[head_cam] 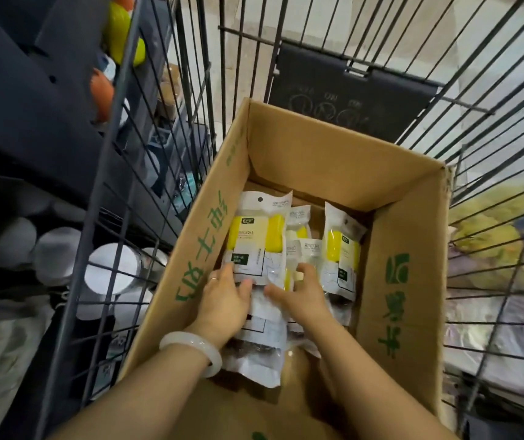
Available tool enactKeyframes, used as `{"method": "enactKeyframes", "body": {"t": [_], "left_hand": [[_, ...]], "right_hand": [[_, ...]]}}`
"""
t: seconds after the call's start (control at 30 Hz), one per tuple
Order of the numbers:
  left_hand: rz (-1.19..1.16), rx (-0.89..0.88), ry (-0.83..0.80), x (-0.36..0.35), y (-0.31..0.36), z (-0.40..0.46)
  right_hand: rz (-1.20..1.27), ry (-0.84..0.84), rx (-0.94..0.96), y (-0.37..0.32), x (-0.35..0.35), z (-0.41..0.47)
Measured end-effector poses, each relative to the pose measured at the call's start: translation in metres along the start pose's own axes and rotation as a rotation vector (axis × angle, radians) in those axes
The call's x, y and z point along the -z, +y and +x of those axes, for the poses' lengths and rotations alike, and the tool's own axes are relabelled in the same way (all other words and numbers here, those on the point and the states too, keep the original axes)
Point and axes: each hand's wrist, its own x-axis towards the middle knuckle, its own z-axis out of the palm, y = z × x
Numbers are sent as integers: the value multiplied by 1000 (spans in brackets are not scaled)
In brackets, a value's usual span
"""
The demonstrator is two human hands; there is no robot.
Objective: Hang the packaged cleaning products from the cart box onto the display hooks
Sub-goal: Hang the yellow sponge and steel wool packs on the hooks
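One cardboard box [394,281]; at least four packages counted. Left hand [225,300] and right hand [305,292], fingers loosely spread, are pressed on front package [256,249]; nothing clasped.

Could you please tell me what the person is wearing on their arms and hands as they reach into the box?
Both forearms are bare, with no sleeves in view. The left hand has a thin band ring on one finger, and its wrist carries a smooth, pale, translucent white bangle, thick and rounded. The right hand shows no ring, bracelet or watch. Neither hand is gloved.
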Motion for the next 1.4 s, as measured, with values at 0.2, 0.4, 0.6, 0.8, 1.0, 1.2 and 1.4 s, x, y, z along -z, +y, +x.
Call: {"method": "enactKeyframes", "body": {"t": [0.2,0.4,0.6,0.8,1.0,1.2,1.4], "left_hand": [[-455,202,-15,-6,6,15],[-701,218,-130,-18,7,14],[-725,261,-359,-22,0,9],[-484,232,-478,-14,-8,21],[-627,266,-388,-15,-17,10],[-928,127,-446,-10,-6,-14],[-969,-33,-268,11,40,-57]], "right_hand": [[87,-134,-77,4,54,-16],[185,-151,-66,8,58,-20],[391,-110,-66,11,48,-22],[403,-53,-79,16,39,-11],[443,-143,-122,16,35,-10],[384,-243,51,-8,55,-26],[291,-220,311,-35,74,-66]]}}
